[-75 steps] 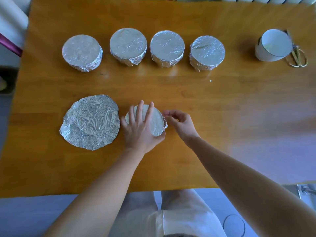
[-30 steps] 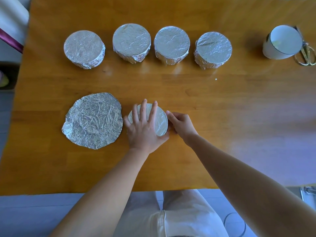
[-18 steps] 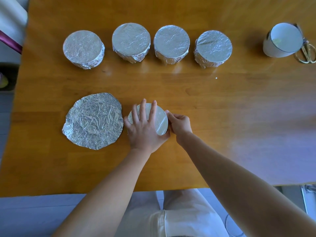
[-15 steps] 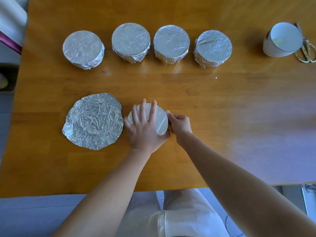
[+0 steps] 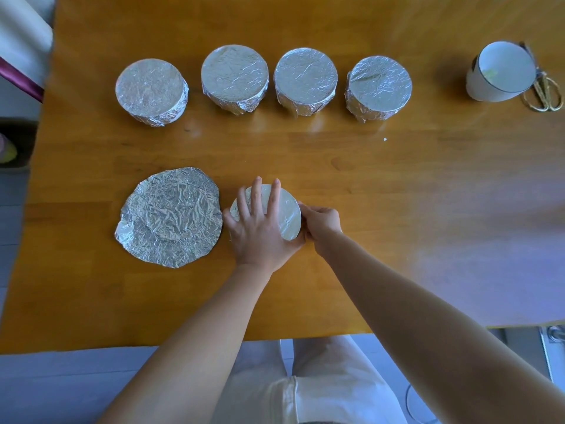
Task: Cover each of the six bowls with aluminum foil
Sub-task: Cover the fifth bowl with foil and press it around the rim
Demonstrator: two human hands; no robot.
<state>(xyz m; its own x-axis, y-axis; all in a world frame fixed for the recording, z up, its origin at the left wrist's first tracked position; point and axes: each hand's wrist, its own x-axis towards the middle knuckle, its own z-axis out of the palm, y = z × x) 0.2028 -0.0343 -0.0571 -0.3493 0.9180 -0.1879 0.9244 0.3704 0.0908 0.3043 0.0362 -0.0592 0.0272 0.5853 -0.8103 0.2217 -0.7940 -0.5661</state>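
Nearest to you, your white trousers [image 5: 321,393] show below the table edge, and both your bare forearms reach forward over the wooden table [image 5: 397,240]. Your left hand [image 5: 260,231] lies flat on top of the foil-topped bowl [image 5: 289,214], fingers straight and spread, palm pressing on the foil lid. Your right hand [image 5: 321,223] is up against that bowl's right side, fingers curled in and pinching the foil at the rim; the fingertips themselves are hidden by the bowl's edge. The two hands sit close together, with the bowl between them. This bowl stands on the near half of the table, about midway across it.

Just to its left, close beside your left hand, a loose foil sheet [image 5: 171,217] lies flat on the wood. It is roughly round and crumpled, with a ring-shaped crease pressed into it.

Further from you, a row of four wrapped bowls runs across the table: the far-left covered bowl [image 5: 151,90], the second covered bowl [image 5: 234,76], the third covered bowl [image 5: 305,79] and the fourth covered bowl [image 5: 379,85]. Each has foil drawn tight over the top and folded down the sides. The second and third stand just beside one another, and the far-left one is a little more apart.

At the far right, well apart from that row, the white bowl [image 5: 501,71] stands uncovered, with a thin dark line round its rim. Gold-handled scissors [image 5: 544,93] lie just beside it on its right, partly hidden behind it
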